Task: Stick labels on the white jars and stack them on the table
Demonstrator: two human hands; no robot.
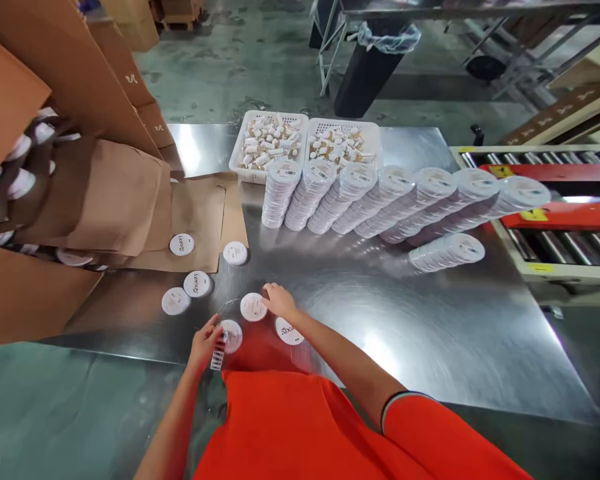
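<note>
My left hand (205,343) is closed on a strip of labels (218,355) at the table's front edge, beside a round clear-rimmed container (231,336). The fingers of my right hand (279,300) are bent at the right rim of a white round container (253,307); whether they grip it is unclear. Just right of my body's middle lies a container with black lettering (289,331), partly under my right forearm. More round containers (197,284) lie to the left, one of them on brown cardboard (195,207).
Two white baskets (269,177) of small white-capped bottles stand at the back. Several tall stacks of round containers (355,200) lean right of centre. An open carton (25,287) fills the left, and a roller conveyor (555,247) adjoins the right.
</note>
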